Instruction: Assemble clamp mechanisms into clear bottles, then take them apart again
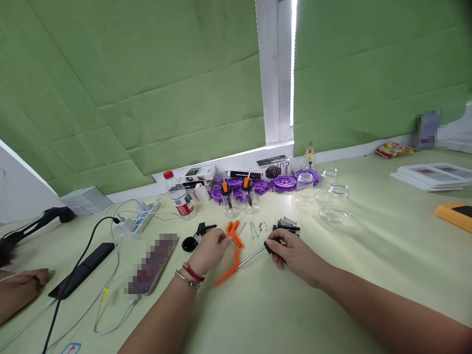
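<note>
My left hand (209, 251) rests on the pale table with its fingertips on a bent orange plastic piece (233, 233). A second orange piece (229, 271) lies just in front of it. My right hand (291, 251) grips the black handle of a screwdriver (254, 255), whose metal shaft points left toward the orange pieces. Loose metal pins (253, 228), small brass nuts (262, 226) and a black bit holder (286, 224) lie just beyond my hands.
Glass jars (334, 201), purple plastic wheels (283, 182), a water bottle (180, 196) and small boxes (273, 167) line the back. A power strip (142, 219) with cables, a black remote (83, 270) and a phone lie left. Another person's hand (22, 282) rests at far left.
</note>
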Tool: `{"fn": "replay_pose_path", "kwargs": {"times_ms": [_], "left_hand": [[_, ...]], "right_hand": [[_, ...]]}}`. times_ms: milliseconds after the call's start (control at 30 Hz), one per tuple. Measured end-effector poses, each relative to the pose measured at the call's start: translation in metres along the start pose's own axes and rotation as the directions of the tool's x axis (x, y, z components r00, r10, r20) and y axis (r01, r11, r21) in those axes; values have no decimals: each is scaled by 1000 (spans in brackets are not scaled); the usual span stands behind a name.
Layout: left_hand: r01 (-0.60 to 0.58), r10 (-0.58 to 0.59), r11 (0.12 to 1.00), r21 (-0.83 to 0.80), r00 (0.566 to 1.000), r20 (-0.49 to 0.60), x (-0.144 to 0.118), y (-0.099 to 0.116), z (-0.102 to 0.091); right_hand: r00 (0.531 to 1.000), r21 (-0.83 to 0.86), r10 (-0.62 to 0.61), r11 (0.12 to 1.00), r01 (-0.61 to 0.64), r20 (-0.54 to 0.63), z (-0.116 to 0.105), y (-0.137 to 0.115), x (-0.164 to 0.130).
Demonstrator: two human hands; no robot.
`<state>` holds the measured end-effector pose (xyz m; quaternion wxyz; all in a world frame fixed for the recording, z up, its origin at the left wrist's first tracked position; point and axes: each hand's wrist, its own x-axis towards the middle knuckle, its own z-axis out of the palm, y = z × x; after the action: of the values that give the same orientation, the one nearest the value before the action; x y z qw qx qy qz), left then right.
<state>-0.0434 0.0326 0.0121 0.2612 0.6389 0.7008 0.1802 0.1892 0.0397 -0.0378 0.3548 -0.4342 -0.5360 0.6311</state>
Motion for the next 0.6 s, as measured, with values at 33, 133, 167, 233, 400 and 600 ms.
{"fn": "replay_pose_path", "kwargs": {"times_ms": [33,133,167,233,400,600], "left_hand": [[-46,48,992,114,999,-15,-3,1,4],[-91,92,929,358,996,12,-17,4,13],[-105,97,912,396,994,42,-23,4,15],[-153,115,883,445,987,112,-34,3,15],[-203,126,842,499,975,183,-49,-4,8],[-127,131,988,86,990,-42,-29,-11,-2]], "right_hand": [[1000,-11,-4,1000,4,0,1,1,0],[1000,-38,-11,999,11,2,1,3,0],[1000,-43,-13,999,13,2,1,4,1],[1000,-47,-12,999,13,8,-1,4,1],[999,-47,13,999,-11,43,-3,3,0],[999,-53,15,999,-13,32,-5,1,0]]}}
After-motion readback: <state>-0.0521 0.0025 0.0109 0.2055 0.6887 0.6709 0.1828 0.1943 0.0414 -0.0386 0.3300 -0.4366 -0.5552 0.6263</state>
